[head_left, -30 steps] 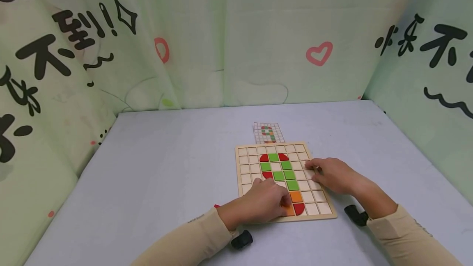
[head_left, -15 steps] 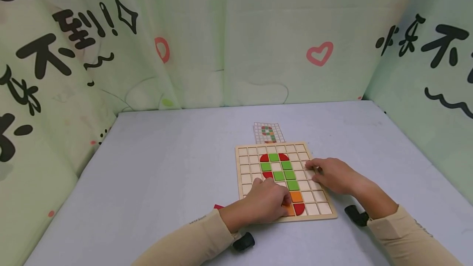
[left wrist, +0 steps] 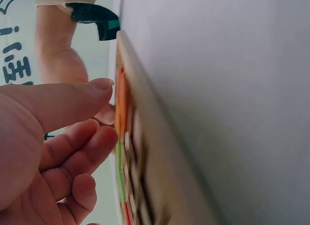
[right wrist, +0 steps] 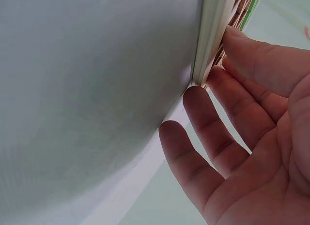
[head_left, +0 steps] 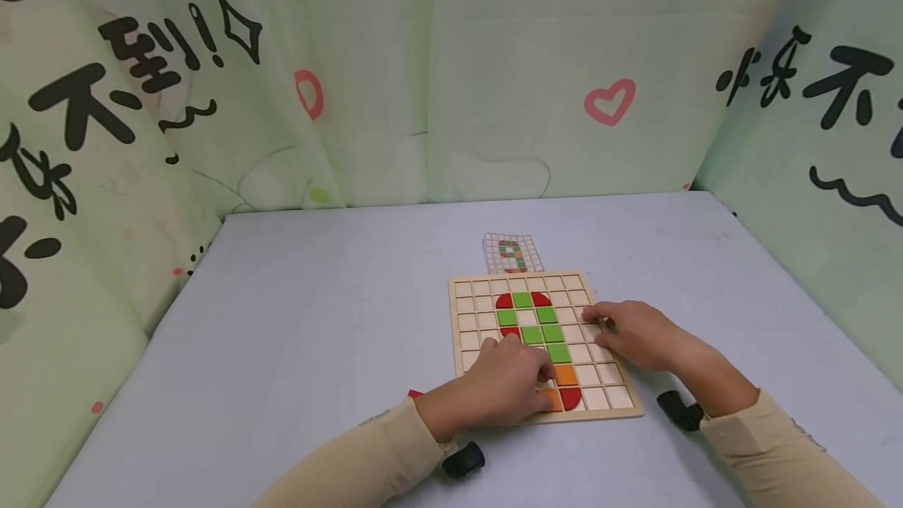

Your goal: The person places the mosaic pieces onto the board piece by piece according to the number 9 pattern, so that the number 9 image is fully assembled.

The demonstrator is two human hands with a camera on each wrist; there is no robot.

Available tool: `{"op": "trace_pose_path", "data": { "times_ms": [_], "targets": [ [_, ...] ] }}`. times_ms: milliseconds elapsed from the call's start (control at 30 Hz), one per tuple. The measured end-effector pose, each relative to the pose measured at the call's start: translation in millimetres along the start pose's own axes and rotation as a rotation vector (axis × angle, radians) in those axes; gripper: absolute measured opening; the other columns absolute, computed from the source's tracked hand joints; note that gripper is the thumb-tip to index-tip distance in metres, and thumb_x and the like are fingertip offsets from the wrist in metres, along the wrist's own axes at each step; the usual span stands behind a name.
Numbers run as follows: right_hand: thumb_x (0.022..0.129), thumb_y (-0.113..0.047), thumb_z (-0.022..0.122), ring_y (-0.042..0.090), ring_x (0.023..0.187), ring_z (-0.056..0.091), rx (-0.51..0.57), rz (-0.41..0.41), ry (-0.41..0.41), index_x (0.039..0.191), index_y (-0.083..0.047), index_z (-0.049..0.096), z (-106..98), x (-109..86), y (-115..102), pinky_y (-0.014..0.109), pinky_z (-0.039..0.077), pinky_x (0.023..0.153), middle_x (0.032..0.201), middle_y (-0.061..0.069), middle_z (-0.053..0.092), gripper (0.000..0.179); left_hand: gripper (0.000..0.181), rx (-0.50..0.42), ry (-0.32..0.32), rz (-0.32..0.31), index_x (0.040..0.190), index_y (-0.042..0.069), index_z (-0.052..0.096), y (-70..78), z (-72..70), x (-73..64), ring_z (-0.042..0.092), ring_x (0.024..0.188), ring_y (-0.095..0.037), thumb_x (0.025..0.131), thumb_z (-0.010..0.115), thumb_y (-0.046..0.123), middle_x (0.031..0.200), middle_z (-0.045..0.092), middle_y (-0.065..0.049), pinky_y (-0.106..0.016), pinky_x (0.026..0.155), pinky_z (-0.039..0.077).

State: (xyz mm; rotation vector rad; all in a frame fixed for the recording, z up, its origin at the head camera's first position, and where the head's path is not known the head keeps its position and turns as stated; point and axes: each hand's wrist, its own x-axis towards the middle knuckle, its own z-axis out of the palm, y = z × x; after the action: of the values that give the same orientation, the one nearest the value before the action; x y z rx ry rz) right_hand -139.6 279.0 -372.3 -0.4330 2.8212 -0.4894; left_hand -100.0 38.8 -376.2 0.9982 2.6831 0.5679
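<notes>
A square wooden grid board [head_left: 617, 415] lies on the table, with green, red and orange tiles set into its cells. My left hand [head_left: 497, 386] reaches over its near left part. The thumb touches a near-row orange tile [head_left: 550, 400]; the index fingertip is beside another orange tile [head_left: 566, 375]. In the left wrist view the thumb is straight and the other fingers bend loosely, with nothing between them. My right hand [head_left: 638, 334] rests at the board's right edge, its fairly straight fingers touching the rim and thumb on the grid side. My left hand hides the board's near left cells.
Behind the board lies a printed grid card [head_left: 513, 254] with a coloured pattern. A small red piece [head_left: 415, 393] shows beside the left forearm. Black wrist cameras [head_left: 463, 461] hang under both wrists. Printed curtains [head_left: 494, 100] stand around the table.
The left thumb and index finger have spread apart slightly, uncovering more of the near orange tile. The right hand and board have not moved.
</notes>
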Motion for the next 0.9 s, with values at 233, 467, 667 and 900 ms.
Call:
{"op": "trace_pose_path", "data": {
  "times_ms": [233,467,667,900],
  "targets": [
    [0.093,-0.014,0.069,0.038,0.108,0.058,0.002,-0.005,-0.009,0.131,0.000,0.061,-1,1.0,0,0.058,0.044,0.094,0.123,0.022,0.063,0.041,0.022,-0.029,0.002,-0.012,0.106,0.023,0.076,-7.4,-11.0,-1.3,0.048,0.099,-0.008,0.086,0.080,0.031,0.091,0.066,0.021,-0.030,0.083,0.037],
    [0.094,-0.014,0.069,0.038,0.106,0.058,-0.005,-0.002,-0.011,0.132,0.000,0.061,-2,1.2,-1,0.057,0.045,0.094,0.123,0.022,0.063,0.042,0.030,-0.054,0.053,-0.021,0.113,0.019,0.075,-22.3,-20.1,-7.7,0.050,0.099,-0.010,0.086,0.081,0.030,0.100,0.070,0.017,-0.032,0.084,0.038],
    [0.094,-0.014,0.068,0.037,0.105,0.057,0.002,0.006,-0.011,0.133,0.002,0.060,-1,0.8,0,0.057,0.046,0.093,0.123,0.022,0.062,0.042,0.029,-0.058,0.083,-0.044,0.111,0.018,0.075,-32.9,-26.1,-17.2,0.049,0.096,-0.009,0.084,0.082,0.029,0.099,0.070,0.015,-0.034,0.086,0.038],
    [0.093,-0.014,0.069,0.036,0.103,0.057,-0.007,0.010,-0.004,0.133,0.001,0.060,0,-0.4,-1,0.056,0.046,0.092,0.122,0.022,0.063,0.044,0.030,-0.073,0.110,-0.059,0.108,0.016,0.075,-42.8,-33.7,-30.5,0.049,0.096,-0.011,0.083,0.084,0.030,0.099,0.070,0.012,-0.037,0.086,0.038]
  ]
}}
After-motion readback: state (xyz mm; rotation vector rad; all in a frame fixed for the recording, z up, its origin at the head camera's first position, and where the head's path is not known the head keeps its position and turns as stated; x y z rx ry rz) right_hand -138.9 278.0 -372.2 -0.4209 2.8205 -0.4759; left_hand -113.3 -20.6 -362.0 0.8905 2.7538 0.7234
